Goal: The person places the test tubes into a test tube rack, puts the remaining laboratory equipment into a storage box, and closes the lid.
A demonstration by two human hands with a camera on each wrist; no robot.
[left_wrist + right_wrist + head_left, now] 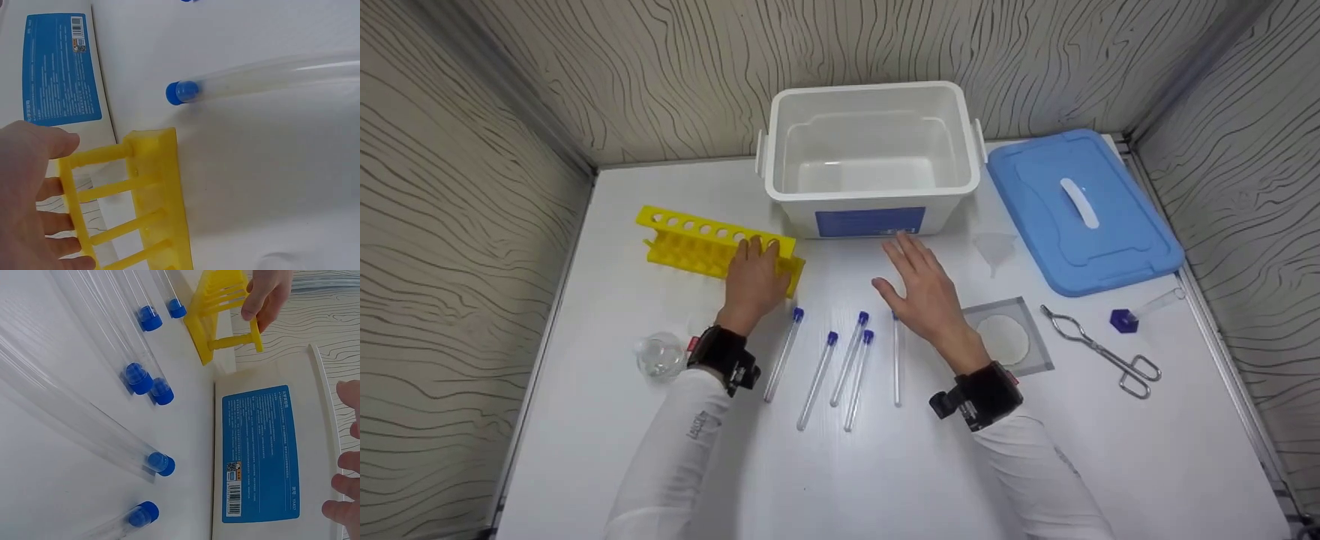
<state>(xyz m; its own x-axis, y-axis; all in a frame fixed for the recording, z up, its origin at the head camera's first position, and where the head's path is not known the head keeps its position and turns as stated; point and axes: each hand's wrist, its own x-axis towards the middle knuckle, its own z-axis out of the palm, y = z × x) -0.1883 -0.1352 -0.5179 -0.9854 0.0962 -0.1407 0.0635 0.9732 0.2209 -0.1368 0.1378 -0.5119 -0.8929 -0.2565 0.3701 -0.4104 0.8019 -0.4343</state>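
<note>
Fingers of the left hand (751, 279) curl over the near end of the yellow rack (712, 247), left of the white box (872, 161). The right hand (924, 289) hovers flat, fingers spread. A firm, level grip seems best for lifting the rack.

The person wore long white sleeves (690, 442), the left one marked with small grey lettering, and a black strap with a camera on each wrist (724, 358), the left showing a red tag.
</note>
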